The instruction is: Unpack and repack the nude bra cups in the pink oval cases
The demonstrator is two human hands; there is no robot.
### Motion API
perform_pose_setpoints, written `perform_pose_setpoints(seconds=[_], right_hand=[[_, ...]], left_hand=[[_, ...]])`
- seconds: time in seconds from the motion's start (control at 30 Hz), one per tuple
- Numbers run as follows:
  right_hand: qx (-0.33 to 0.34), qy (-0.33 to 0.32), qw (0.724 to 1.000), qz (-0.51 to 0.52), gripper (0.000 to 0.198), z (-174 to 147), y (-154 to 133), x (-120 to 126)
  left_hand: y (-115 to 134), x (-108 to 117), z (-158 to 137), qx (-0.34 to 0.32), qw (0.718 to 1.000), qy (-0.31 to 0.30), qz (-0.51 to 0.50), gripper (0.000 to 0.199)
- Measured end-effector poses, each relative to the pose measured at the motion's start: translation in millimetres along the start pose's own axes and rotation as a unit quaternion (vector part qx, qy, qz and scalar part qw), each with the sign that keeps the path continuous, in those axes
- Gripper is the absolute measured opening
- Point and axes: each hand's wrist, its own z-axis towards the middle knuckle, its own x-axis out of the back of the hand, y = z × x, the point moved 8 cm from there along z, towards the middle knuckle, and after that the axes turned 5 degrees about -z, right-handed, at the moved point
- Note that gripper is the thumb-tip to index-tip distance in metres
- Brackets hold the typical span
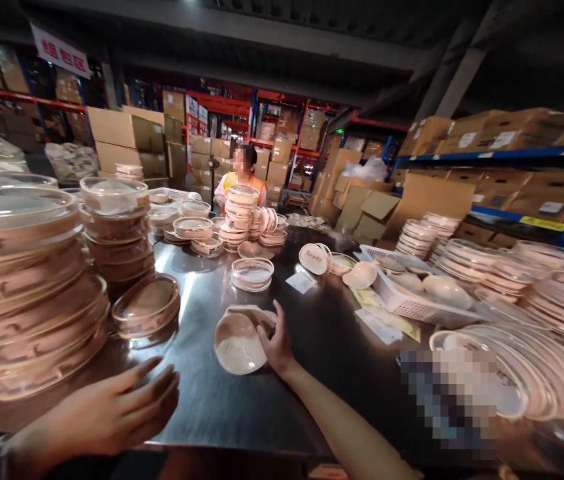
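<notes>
My right hand (278, 341) grips the right edge of a beige moulded cup (241, 348), which looks like a stick-on bra cup. The thumb lies on its edge and one finger points up; part of the grip is hidden. My left hand (132, 400) is open over the near left of the dark metal table (202, 413), fingers stretched and a little blurred, holding nothing. Beyond the cup lies a round clear-lidded case (252, 274). A similar beige case (146, 305) sits ahead of my left hand.
Tall stacks of round cases (22, 267) line the left; more cases (512, 367) lie at right. A white basket (407, 303) holds beige cups. Near it are papers (379, 325) and a lettered round case (313, 259). Across the table is a person in an orange vest (232, 180).
</notes>
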Motion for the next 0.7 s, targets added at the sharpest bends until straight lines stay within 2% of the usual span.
perform_pose_setpoints(seconds=[0.03,0.07,0.1,0.17,0.2,0.3,0.4,0.5,0.63,0.7], right_hand=[[0.014,0.007,1.000,0.001,0.062,-0.3,-4.1,2.8],[0.028,0.011,1.000,0.001,0.059,-0.6,-8.0,5.4],[0.041,0.013,0.999,-0.002,0.057,-0.9,-11.2,7.5],[0.054,0.002,0.998,-0.015,0.056,-0.4,-13.6,9.0],[0.060,-0.010,0.998,-0.023,0.057,0.5,-13.6,8.4],[0.088,-0.044,0.995,-0.036,0.069,4.8,-10.9,6.6],[0.118,-0.068,0.989,-0.066,0.083,8.0,-7.8,6.1],[0.134,-0.087,0.978,-0.131,0.096,5.2,-7.0,4.5],[0.100,-0.036,0.981,-0.162,0.114,0.9,-6.0,13.8],[0.073,-0.048,0.985,-0.150,0.118,-0.4,-4.1,12.9]], left_hand=[[3.9,-15.3,14.8,-0.053,0.998,-0.021,0.012,0.041],[4.0,-30.5,31.4,-0.073,0.996,-0.034,0.047,0.045],[0.4,-44.0,49.6,-0.060,0.996,-0.035,0.063,0.042],[-18.0,-67.6,84.8,0.059,0.998,-0.016,0.004,0.034],[-25.7,-79.9,98.6,0.114,0.992,-0.003,-0.060,0.038],[-43.7,-115.7,124.7,0.231,0.956,0.032,-0.177,0.044],[-61.9,-137.2,133.1,0.290,0.936,0.073,-0.186,0.029],[-81.5,-147.6,130.1,0.304,0.929,0.096,-0.188,0.017],[-113.7,-143.9,113.2,0.323,0.922,0.123,-0.172,0.018],[-126.0,-137.2,105.6,0.335,0.916,0.139,-0.169,0.021]])
